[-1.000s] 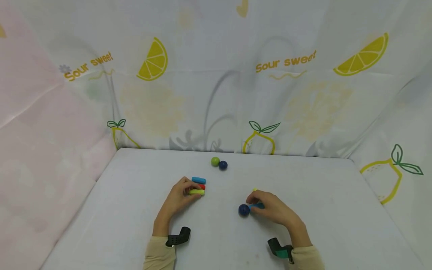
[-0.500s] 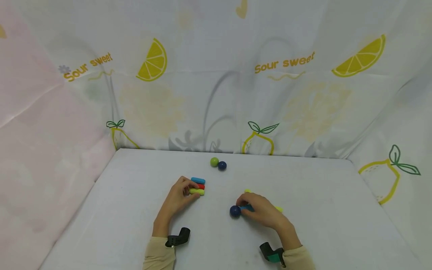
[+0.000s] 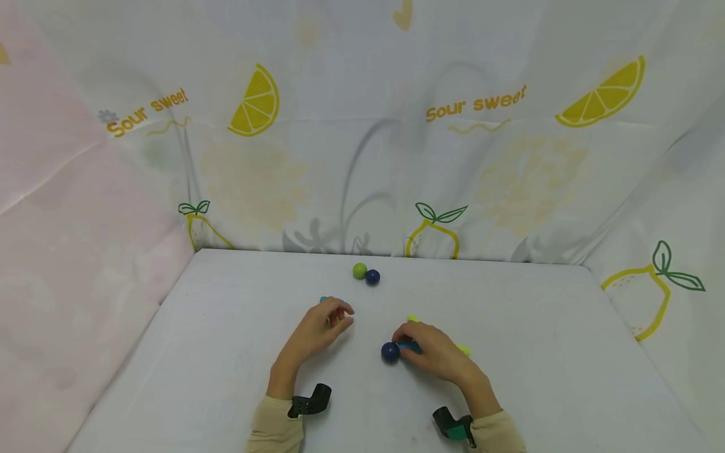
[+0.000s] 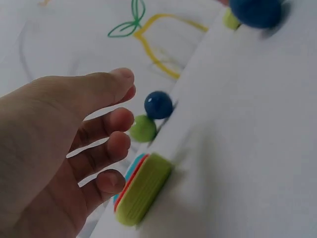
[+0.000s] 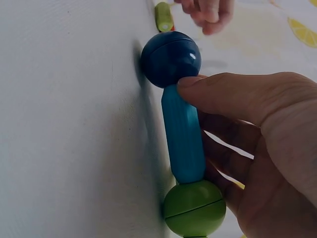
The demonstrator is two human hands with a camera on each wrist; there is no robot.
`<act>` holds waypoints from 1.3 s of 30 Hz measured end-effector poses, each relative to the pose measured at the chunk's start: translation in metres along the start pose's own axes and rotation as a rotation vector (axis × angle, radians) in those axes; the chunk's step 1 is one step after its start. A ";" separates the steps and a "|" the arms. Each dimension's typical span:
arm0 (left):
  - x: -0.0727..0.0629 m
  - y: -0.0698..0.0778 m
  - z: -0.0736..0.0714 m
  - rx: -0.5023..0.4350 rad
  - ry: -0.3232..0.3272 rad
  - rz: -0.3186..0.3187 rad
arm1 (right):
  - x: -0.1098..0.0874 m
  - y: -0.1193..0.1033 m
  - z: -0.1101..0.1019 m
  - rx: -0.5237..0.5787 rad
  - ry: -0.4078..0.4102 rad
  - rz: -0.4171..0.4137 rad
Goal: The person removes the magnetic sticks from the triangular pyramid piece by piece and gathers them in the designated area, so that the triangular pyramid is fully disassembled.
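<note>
In the right wrist view my right hand [image 5: 277, 119] grips a blue rod [image 5: 183, 139], its thumb where the rod meets a dark blue ball [image 5: 171, 58]. A green ball [image 5: 195, 208] is joined to the rod's other end. Yellow-green pieces [image 3: 464, 350] show past this hand in the head view, the rest hidden behind it. My left hand [image 3: 317, 327] holds nothing; its fingers are loosely bent and thumb apart. Right by its fingertips, a yellow-green rod [image 4: 143, 191], a red rod [image 4: 131, 181] and a blue rod [image 4: 134, 166] lie side by side.
Toward the back of the white table [image 3: 238, 283], a loose green ball [image 3: 359, 270] touches a dark blue ball [image 3: 372, 277]. A printed cloth [image 3: 340, 157] hangs right behind the table's far edge.
My left hand has let go of the yellow-green rod and moved slightly right and up. My right hand has moved left with the blue rod and its balls.
</note>
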State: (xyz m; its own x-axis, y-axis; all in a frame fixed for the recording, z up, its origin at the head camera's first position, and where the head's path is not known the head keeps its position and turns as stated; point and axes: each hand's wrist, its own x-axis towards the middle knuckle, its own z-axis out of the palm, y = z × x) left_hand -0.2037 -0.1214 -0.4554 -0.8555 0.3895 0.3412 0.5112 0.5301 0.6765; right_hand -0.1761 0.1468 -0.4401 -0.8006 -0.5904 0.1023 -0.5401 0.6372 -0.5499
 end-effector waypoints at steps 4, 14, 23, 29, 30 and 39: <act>0.004 0.016 0.023 -0.073 -0.212 0.008 | 0.000 0.000 0.000 0.004 0.007 -0.012; 0.005 0.031 0.051 -0.041 -0.344 -0.089 | 0.002 0.000 0.000 0.020 0.007 -0.019; 0.006 0.029 0.051 -0.055 -0.353 -0.061 | 0.003 0.001 0.003 0.043 0.001 -0.031; 0.005 0.026 0.048 -0.071 -0.354 -0.035 | 0.003 0.002 0.004 0.011 -0.013 -0.014; 0.005 0.025 0.048 -0.073 -0.350 -0.034 | 0.003 0.002 0.004 0.005 -0.018 -0.008; 0.007 0.024 0.048 -0.042 -0.259 -0.050 | 0.003 0.004 0.005 0.009 -0.014 -0.038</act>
State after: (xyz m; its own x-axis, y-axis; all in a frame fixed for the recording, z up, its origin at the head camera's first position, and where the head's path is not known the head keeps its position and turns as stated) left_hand -0.1931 -0.0702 -0.4679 -0.8269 0.5465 0.1322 0.4607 0.5237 0.7166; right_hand -0.1794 0.1454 -0.4461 -0.7757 -0.6211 0.1119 -0.5679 0.6096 -0.5530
